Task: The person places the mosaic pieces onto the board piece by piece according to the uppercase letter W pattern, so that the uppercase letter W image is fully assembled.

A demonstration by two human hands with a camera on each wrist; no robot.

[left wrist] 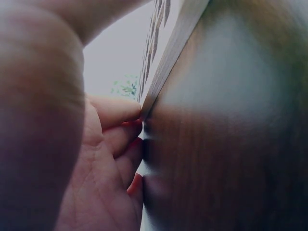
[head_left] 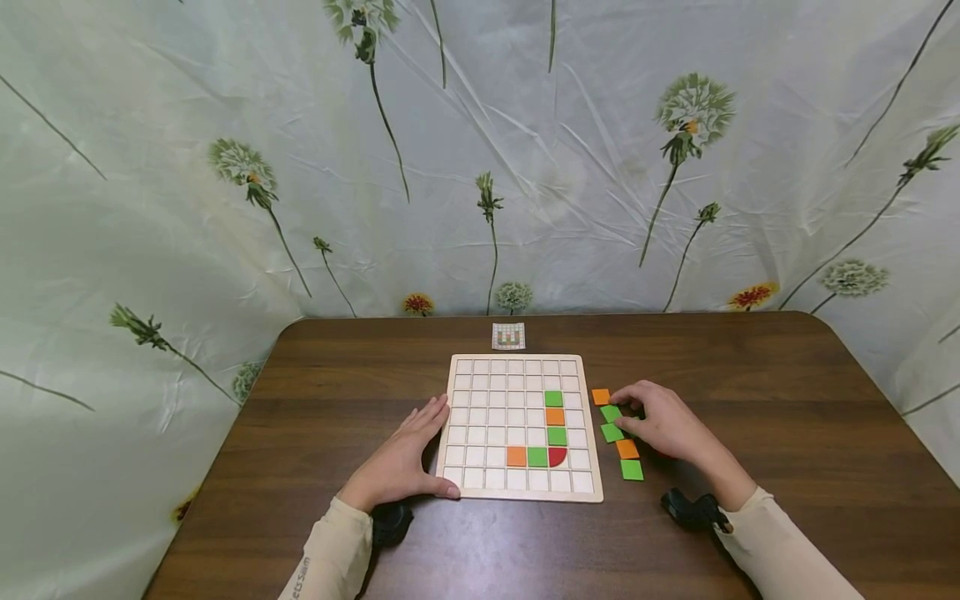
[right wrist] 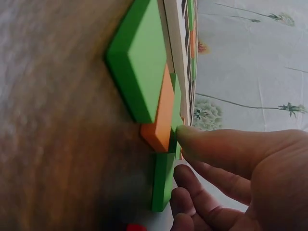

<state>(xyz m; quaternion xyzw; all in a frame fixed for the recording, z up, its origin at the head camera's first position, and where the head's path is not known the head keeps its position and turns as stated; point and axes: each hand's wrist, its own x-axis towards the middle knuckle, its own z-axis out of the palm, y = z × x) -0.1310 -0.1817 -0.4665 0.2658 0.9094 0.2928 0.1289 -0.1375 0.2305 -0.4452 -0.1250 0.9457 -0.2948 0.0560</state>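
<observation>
The left hand [head_left: 401,462] rests against the left side of a white grid board [head_left: 467,497], fingers along its edge and thumb at the near-left corner. In the left wrist view, fingertips [left wrist: 134,111] touch the board's edge. To the board's right, the right hand [head_left: 667,423] has curled thumb and index finger at two edges of a green tile [head_left: 610,413]. The right wrist view shows the thumb [right wrist: 192,139] against green tiles [right wrist: 176,101], partly hiding them. On the board are green tiles [head_left: 537,457], orange tiles [head_left: 516,456] and a red rounded piece [head_left: 557,456].
Beside the board's right edge lie an orange tile [head_left: 601,397], a green tile [head_left: 612,432], another orange tile [head_left: 627,449] and a nearer green tile [head_left: 632,470]. A small pattern card [head_left: 508,336] lies beyond the board. A flowered cloth [head_left: 450,167] hangs behind the brown table [head_left: 337,358].
</observation>
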